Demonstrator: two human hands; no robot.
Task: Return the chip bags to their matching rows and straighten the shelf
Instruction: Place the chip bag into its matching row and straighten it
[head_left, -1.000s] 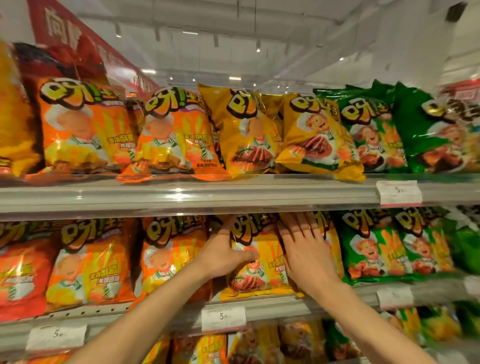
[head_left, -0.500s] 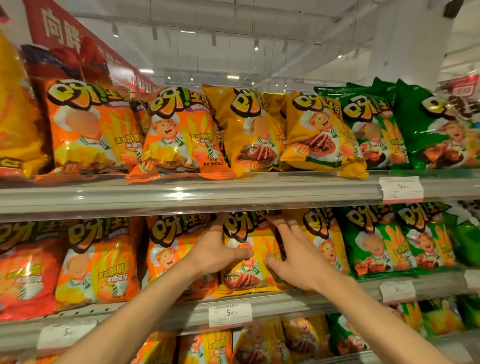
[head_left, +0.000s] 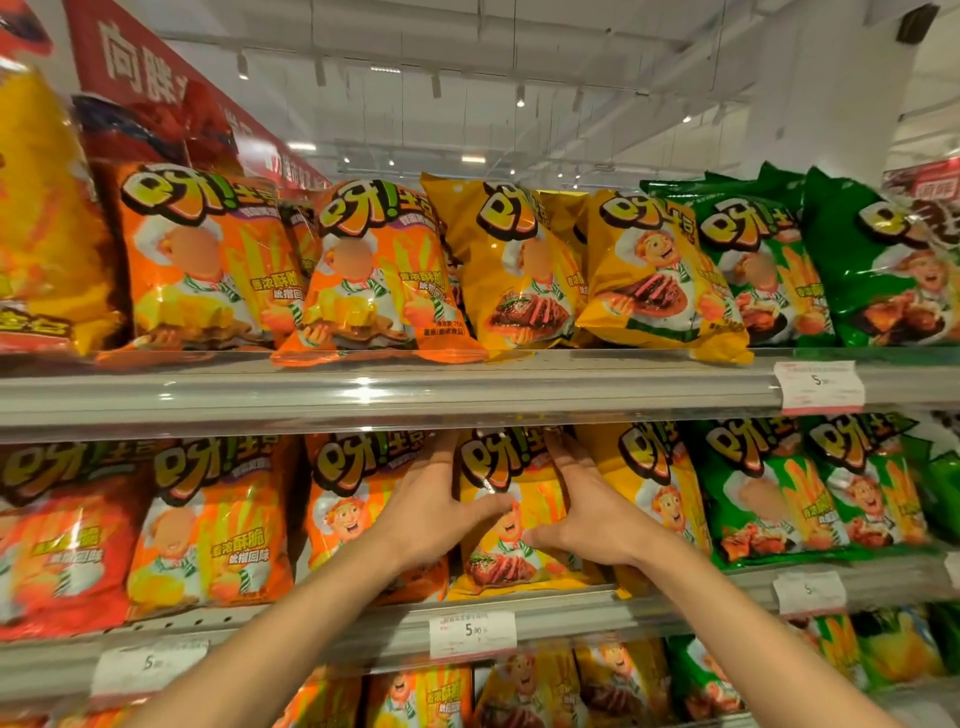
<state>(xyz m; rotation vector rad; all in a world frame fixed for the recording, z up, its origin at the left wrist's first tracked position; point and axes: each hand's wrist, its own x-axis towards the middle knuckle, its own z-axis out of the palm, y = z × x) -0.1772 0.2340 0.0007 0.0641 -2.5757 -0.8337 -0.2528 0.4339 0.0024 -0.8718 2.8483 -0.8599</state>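
Observation:
A yellow chip bag (head_left: 511, 467) with a steak picture stands upright on the middle shelf (head_left: 363, 631). My left hand (head_left: 428, 512) presses its left side and my right hand (head_left: 589, 512) presses its right side, so both hands clasp it between them. To its left stands an orange bag (head_left: 343, 499), to its right another yellow bag (head_left: 652, 478). Green bags (head_left: 763, 493) fill the row further right. The top shelf (head_left: 415, 395) carries orange bags (head_left: 374, 275), yellow bags (head_left: 511, 270) and green bags (head_left: 753, 265) in the same order.
Price tags (head_left: 471, 633) hang on the shelf rails. A lower shelf holds more orange, yellow and green bags (head_left: 524, 691). A red banner (head_left: 150, 67) hangs at upper left under a white ceiling with lights.
My hands have shifted from lying flat on the bag fronts to gripping the yellow bag by its two sides. The bag has moved slightly left and stands straighter.

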